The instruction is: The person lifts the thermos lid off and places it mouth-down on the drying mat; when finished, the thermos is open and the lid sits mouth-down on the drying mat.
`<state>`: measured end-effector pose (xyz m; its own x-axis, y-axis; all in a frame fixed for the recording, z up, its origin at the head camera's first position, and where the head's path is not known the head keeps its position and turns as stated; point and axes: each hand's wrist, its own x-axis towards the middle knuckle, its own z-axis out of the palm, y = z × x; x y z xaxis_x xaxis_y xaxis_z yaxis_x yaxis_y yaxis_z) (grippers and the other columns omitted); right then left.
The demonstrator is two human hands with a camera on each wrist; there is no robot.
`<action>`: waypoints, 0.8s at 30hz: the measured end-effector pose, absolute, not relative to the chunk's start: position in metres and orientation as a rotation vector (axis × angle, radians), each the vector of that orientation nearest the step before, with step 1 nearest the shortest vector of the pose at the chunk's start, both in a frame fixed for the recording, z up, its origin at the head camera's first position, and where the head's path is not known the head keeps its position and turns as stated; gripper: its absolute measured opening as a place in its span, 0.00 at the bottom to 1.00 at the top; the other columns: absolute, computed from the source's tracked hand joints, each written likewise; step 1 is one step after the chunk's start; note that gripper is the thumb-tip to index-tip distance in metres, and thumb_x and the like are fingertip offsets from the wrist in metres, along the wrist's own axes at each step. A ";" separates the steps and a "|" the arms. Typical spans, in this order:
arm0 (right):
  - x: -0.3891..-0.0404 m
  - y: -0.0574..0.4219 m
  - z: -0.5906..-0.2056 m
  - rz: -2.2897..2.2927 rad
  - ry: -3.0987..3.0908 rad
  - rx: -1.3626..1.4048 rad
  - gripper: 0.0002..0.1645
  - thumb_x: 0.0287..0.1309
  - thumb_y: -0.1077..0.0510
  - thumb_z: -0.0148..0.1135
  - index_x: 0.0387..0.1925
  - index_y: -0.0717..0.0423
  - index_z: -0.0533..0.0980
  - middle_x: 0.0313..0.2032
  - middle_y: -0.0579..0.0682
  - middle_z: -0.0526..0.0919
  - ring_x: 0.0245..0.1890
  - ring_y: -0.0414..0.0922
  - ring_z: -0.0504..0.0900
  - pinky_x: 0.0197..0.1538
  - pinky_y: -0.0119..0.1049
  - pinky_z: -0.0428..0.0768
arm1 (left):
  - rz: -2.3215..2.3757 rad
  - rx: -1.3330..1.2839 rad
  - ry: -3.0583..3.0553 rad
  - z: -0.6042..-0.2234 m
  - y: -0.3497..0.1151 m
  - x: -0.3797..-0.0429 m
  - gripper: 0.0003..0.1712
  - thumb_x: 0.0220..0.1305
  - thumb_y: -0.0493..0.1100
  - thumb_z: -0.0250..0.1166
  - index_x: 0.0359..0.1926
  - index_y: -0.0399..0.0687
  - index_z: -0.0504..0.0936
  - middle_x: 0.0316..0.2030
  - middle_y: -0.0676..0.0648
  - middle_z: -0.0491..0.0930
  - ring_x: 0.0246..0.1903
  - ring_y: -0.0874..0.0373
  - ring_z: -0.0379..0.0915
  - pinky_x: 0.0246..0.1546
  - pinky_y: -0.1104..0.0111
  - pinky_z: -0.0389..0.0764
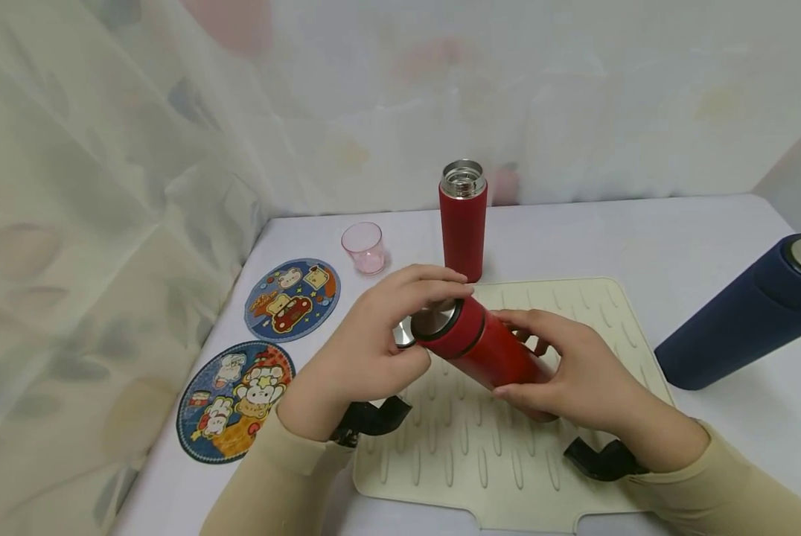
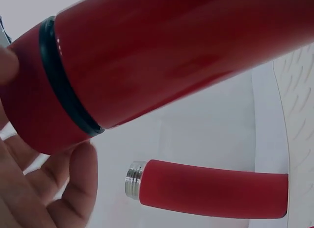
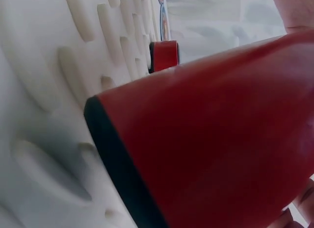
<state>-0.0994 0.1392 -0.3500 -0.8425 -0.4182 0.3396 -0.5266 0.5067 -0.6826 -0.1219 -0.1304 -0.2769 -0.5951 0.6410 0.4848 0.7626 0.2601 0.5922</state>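
Observation:
A red thermos bottle point(image 1: 501, 361) is held tilted above a cream ridged mat point(image 1: 447, 480), its lid end up and to the left. My right hand point(image 1: 581, 372) grips the bottle's body near its base. At the other end, my left hand point(image 1: 380, 335) holds the steel-topped red lid point(image 2: 29, 95), thumb on one side and curled fingers on the other. The lid sits on the bottle, with a dark ring at the joint. A second, loose red lid point(image 3: 165, 56) rests on the mat, mostly hidden behind my left hand in the head view. Behind stands another red thermos point(image 1: 464, 234), uncapped.
A small pink clear cup point(image 1: 363, 248) stands at the back left. Two round cartoon coasters point(image 1: 292, 300) lie along the left side of the white table. To the right of the mat is a large navy bottle point(image 1: 742, 313) with a steel-topped lid. A patterned curtain point(image 1: 387, 112) hangs behind.

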 end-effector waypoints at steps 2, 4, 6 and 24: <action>-0.099 0.139 -0.350 1.250 -2.615 0.828 0.47 0.41 0.43 0.84 0.65 0.43 0.76 0.53 0.37 0.83 0.44 0.36 0.77 0.39 0.35 0.80 | -1.229 -1.288 -2.399 -0.278 -0.131 -0.123 0.37 0.47 0.33 0.58 0.63 0.49 0.78 0.60 0.51 0.76 0.59 0.60 0.71 0.53 0.63 0.80; -0.099 0.138 -0.350 1.249 -2.615 0.829 0.47 0.41 0.42 0.84 0.65 0.43 0.76 0.53 0.37 0.83 0.43 0.36 0.77 0.38 0.34 0.80 | -1.179 -1.230 -2.428 -0.280 -0.131 -0.124 0.36 0.47 0.37 0.61 0.63 0.51 0.78 0.57 0.53 0.77 0.56 0.62 0.71 0.51 0.64 0.80; -0.099 0.138 -0.351 1.249 -2.604 0.830 0.47 0.40 0.43 0.85 0.65 0.43 0.76 0.53 0.37 0.83 0.43 0.36 0.77 0.38 0.34 0.80 | -1.113 -1.178 -2.460 -0.281 -0.130 -0.125 0.34 0.51 0.43 0.64 0.64 0.52 0.78 0.55 0.54 0.78 0.54 0.63 0.71 0.49 0.64 0.79; -0.100 0.143 -0.350 1.166 -2.601 0.839 0.48 0.39 0.44 0.85 0.65 0.42 0.76 0.50 0.36 0.83 0.43 0.35 0.77 0.38 0.34 0.80 | -1.303 -1.437 -2.389 -0.275 -0.138 -0.123 0.29 0.56 0.29 0.62 0.61 0.45 0.82 0.67 0.48 0.74 0.64 0.57 0.69 0.36 0.69 0.80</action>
<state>-0.0998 0.1429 -0.3500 -0.8271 -0.4245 0.3684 -0.5575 0.5358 -0.6342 -0.1234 -0.1377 -0.2746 -0.5623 0.6970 0.4449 0.7514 0.2062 0.6268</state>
